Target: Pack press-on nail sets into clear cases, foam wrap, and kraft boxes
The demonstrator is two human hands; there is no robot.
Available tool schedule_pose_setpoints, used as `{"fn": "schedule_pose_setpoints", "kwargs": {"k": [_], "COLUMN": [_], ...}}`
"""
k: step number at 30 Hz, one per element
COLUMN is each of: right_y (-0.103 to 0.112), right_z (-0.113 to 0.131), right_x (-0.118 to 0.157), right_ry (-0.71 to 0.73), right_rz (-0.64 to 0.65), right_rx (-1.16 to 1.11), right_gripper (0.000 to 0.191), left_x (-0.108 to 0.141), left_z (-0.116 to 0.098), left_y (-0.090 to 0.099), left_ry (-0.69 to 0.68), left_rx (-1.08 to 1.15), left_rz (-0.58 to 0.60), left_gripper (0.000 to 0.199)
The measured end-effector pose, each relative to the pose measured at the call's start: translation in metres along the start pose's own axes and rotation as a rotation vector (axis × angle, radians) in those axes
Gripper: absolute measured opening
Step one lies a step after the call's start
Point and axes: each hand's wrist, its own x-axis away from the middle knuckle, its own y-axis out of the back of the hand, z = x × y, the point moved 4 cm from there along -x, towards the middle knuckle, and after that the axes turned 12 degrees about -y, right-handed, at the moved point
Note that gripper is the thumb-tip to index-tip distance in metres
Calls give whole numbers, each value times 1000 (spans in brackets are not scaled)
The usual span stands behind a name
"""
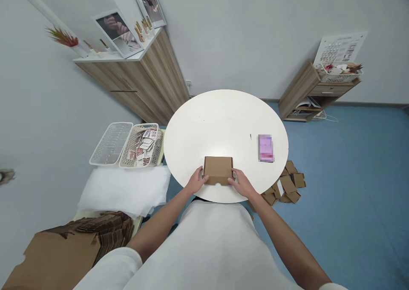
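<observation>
A small brown cardboard box [218,169], its lid down, rests near the front edge of the round white table [204,115]. My left hand [195,181] grips its left side, thumb at the front left corner and fingers along the side. On the opposite side my right hand [242,183] holds it the same way, thumb on the front right corner. What the box contains is hidden. To the right on the tabletop lies a pink and purple rectangular thing [266,148], its surface blurred out.
At left stand a basket of printed cards [122,158], an upturned or empty clear basket [110,144], white sheets [124,190] and stacked flat cardboard [60,251]. Folded boxes [287,185] lie on the floor at right. A wooden cabinet [153,77] and a shelf unit [297,90] stand behind.
</observation>
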Motion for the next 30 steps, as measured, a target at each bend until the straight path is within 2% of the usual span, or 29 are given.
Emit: {"fn": "schedule_pose_setpoints", "kwargs": {"k": [3, 7, 12, 17, 22, 25, 30], "right_y": [-9, -13, 13, 43, 50, 51, 58], "right_z": [-6, -7, 6, 24, 32, 38, 47], "right_x": [3, 4, 3, -6, -23, -31, -39], "right_ry": [-22, -15, -41, -60, -89, -94, -229], "right_rz": [24, 27, 13, 18, -17, -16, -5], "right_rx": [-113, -189, -254, -207, -175, -155, -72], "right_gripper": [64, 72, 68, 54, 41, 42, 45], "left_x": [3, 6, -1, -20, -38, -44, -47], "left_z": [-3, -12, -18, -36, -43, -41, -41], "left_y": [-3, -4, 11, 24, 24, 23, 26], "left_ry": [-49, -138, -93, -85, -107, -128, -99], "left_rx": [110, 128, 55, -52, -213, -285, -357], "left_rz": [10, 7, -67, -3, 28, 28, -18], "left_gripper": [62, 67, 61, 45, 42, 35, 24]}}
